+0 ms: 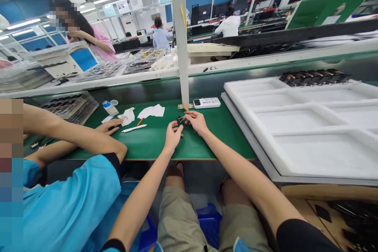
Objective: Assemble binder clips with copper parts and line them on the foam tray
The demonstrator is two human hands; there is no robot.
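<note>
A small black part (180, 119) with thin metal prongs is held up over the green mat (153, 143), near the foot of the white post. My right hand (197, 122) is closed at the part's right side, its fingertips pinched on the prongs. Just below and to the left is my left hand (173, 136), its fingers curled but apart, close to the black part. Whether the left fingertips touch it is too small to tell.
A white device (206, 103) lies by the post (183, 47). Left are a pen (134, 128), tissues (151, 111), a bottle (110, 108) and a co-worker's arm (73, 132). White foam trays (310, 134) stand right, black parts (314, 77) on their far edge.
</note>
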